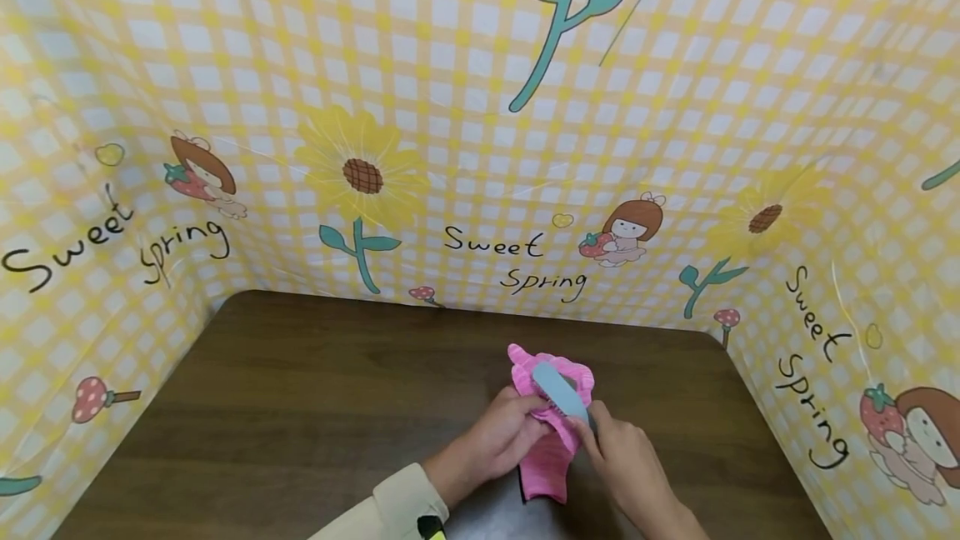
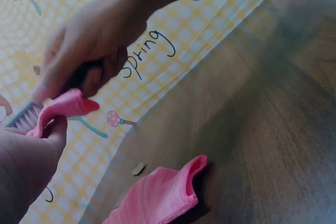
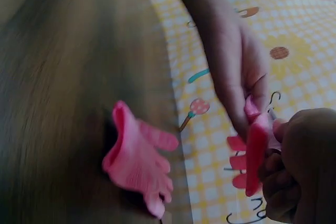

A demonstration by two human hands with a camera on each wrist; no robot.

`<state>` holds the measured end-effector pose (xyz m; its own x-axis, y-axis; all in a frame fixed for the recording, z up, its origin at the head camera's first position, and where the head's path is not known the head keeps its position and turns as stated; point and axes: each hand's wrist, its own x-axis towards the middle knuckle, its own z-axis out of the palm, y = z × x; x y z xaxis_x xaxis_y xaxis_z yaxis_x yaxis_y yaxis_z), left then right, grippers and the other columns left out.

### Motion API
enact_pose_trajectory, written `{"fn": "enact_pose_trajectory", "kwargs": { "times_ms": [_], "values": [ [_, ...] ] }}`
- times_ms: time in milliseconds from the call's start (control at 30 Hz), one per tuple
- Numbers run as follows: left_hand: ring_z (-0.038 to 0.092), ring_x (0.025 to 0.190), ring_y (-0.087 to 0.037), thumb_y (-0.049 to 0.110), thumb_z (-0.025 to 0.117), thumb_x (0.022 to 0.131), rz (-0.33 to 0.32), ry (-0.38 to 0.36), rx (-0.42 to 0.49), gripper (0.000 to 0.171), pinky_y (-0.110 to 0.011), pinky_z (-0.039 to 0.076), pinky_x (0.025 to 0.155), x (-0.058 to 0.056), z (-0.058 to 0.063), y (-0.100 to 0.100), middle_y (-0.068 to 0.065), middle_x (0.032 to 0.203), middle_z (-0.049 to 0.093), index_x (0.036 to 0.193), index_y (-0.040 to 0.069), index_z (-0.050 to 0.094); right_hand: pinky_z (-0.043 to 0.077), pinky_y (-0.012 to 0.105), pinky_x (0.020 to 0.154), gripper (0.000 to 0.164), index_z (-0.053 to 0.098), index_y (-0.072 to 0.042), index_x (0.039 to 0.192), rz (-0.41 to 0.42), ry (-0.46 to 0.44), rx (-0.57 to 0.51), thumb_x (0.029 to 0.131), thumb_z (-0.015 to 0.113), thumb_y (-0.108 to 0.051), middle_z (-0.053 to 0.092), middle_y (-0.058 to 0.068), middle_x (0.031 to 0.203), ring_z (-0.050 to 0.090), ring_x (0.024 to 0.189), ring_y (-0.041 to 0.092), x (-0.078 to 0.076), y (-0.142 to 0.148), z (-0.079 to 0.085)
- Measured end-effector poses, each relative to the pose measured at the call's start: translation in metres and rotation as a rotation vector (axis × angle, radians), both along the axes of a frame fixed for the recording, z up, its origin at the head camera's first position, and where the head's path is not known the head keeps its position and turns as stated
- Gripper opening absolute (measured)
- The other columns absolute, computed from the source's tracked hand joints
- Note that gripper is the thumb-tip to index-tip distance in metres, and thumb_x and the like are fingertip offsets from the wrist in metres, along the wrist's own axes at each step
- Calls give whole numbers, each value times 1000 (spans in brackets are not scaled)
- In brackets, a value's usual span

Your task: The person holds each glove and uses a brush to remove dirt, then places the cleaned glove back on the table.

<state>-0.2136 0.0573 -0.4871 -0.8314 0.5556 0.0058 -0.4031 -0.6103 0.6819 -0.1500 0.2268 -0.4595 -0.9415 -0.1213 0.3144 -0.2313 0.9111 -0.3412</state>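
A pink knitted glove (image 1: 582,372) is held above the table, its fingers pointing away from me in the head view. My left hand (image 1: 506,432) pinches it between thumb and fingers. The right hand (image 1: 630,452) grips a brush (image 1: 558,390) with a light blue back and a dark handle. In the left wrist view, pale bristles (image 2: 26,119) face the fabric, right beside the left thumb. A second pink glove (image 3: 136,156) lies on the table beneath the hands, cuff toward me. The hands partly cover the held glove.
The dark brown wooden table (image 1: 300,407) has rounded far corners. A yellow-checked printed cloth (image 1: 465,157) stands as a wall along its back and both sides. In the left wrist view, a small pale piece (image 2: 139,169) appears near the table's edge; its kind is unclear.
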Motion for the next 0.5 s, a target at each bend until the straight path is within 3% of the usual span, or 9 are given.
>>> {"fn": "enact_pose_trajectory", "kwargs": {
  "times_ms": [167, 500],
  "values": [
    [27, 150, -47, -13, 30, 95, 9, -16, -43, 60, -61, 27, 122, 1, -1, 6, -34, 161, 29, 154, -15, 20, 28, 22, 44, 24, 53, -11, 90, -66, 106, 85, 98, 67, -28, 31, -10, 56, 33, 49, 6, 0, 4, -10],
    [24, 151, -45, -15, 30, 94, 9, -57, -38, 61, -59, 25, 123, 2, -1, 15, -36, 161, 25, 154, -17, 17, 28, 28, 39, 32, 49, -9, 82, -119, 277, 114, 91, 75, -25, 34, -7, 51, 38, 44, 12, -4, 13, -21]
  ]
}}
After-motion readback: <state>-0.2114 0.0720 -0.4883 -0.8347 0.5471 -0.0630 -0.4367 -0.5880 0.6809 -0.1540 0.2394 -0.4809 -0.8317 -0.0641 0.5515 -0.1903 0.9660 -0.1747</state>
